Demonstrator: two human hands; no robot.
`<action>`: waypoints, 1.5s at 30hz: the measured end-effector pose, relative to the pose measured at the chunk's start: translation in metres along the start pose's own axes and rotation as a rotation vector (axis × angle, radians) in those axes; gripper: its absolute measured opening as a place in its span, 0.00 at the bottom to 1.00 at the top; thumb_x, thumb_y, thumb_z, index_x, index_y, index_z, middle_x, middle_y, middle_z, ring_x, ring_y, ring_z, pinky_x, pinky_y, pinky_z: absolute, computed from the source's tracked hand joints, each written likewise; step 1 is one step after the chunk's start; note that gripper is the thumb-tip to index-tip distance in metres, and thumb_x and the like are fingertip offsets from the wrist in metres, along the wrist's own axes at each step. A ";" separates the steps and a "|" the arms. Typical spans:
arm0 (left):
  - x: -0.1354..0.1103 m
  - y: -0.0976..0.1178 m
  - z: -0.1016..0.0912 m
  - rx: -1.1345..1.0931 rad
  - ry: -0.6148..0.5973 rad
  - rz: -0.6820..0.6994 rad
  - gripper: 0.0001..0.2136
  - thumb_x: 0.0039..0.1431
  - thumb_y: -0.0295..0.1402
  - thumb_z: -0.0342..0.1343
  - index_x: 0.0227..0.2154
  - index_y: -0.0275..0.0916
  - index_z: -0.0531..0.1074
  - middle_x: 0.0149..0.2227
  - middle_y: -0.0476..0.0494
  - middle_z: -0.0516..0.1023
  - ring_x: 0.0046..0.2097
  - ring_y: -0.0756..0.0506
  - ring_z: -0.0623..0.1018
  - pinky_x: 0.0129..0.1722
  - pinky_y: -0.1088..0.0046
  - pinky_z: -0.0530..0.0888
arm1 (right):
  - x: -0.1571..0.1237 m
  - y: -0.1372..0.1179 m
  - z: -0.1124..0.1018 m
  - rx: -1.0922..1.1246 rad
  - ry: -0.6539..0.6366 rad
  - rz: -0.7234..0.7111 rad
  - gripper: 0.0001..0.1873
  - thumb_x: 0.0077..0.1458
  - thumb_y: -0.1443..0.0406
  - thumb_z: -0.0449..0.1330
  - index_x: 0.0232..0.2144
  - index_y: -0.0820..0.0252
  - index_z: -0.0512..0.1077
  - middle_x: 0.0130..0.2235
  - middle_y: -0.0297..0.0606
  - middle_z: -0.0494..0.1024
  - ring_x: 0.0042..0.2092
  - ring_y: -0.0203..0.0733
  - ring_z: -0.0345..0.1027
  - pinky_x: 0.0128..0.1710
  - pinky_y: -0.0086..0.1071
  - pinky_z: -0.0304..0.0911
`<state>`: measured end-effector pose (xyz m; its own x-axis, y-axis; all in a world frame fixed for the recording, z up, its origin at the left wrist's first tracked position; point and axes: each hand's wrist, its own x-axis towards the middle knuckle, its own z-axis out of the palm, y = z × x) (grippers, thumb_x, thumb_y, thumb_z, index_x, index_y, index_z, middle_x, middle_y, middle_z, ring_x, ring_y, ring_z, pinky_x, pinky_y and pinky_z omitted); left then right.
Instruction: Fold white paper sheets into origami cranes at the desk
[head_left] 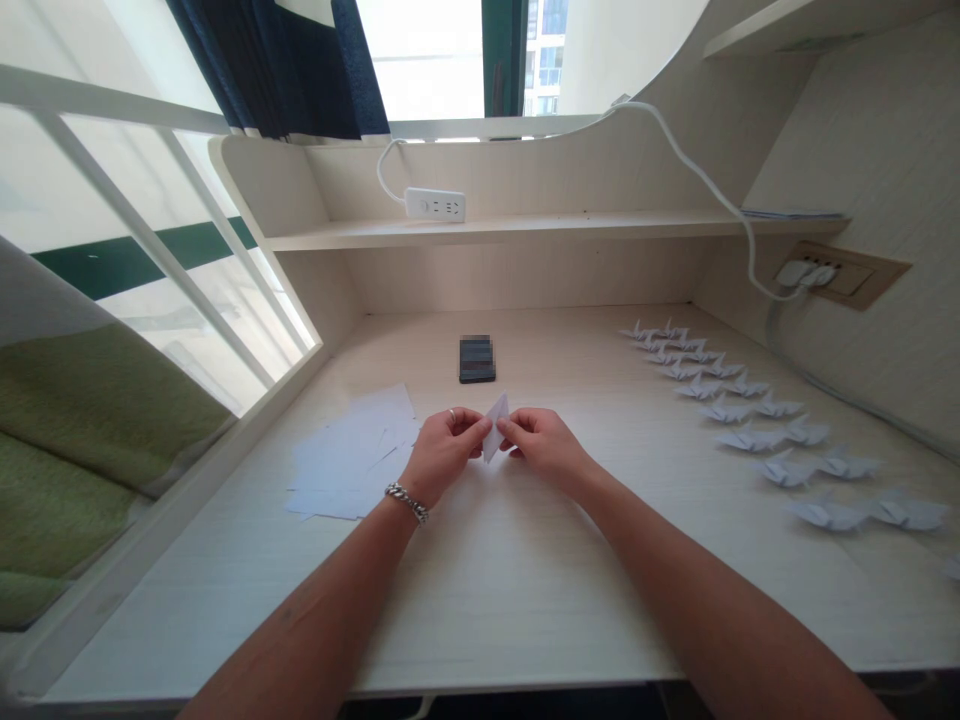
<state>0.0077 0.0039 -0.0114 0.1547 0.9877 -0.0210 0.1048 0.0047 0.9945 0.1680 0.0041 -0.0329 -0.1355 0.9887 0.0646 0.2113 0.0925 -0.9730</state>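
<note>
A small white folded paper (494, 425), narrow and pointed at top and bottom, is held upright over the middle of the desk. My left hand (448, 445) pinches its left edge between thumb and fingers; a ring and a chain bracelet show on this side. On the opposite edge, my right hand (541, 440) grips the paper in the same way, fingers closed. Beside my left hand lies a loose pile of white paper sheets (345, 455). Folded paper cranes (750, 437) stand in two rows along the right of the desk.
Beyond my hands a dark phone (477, 359) lies on the pale wooden desk (555, 580). A shelf (540, 228) spans the back, carrying a white power strip (435, 205). At right, a white cable (694, 165) drops to a wall socket (851, 274). White railings (142, 225) stand at left.
</note>
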 end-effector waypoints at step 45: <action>0.000 -0.001 0.002 -0.178 0.084 0.012 0.15 0.43 0.40 0.67 0.28 0.34 0.75 0.25 0.46 0.76 0.28 0.50 0.74 0.31 0.73 0.70 | -0.007 -0.015 0.011 0.375 0.068 0.049 0.16 0.46 0.55 0.64 0.30 0.60 0.69 0.26 0.33 0.74 0.25 0.35 0.70 0.29 0.32 0.69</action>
<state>0.0096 0.0037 -0.0121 0.0713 0.9974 -0.0079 -0.0735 0.0131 0.9972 0.1555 -0.0053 -0.0213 -0.0673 0.9976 0.0184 -0.1547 0.0077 -0.9879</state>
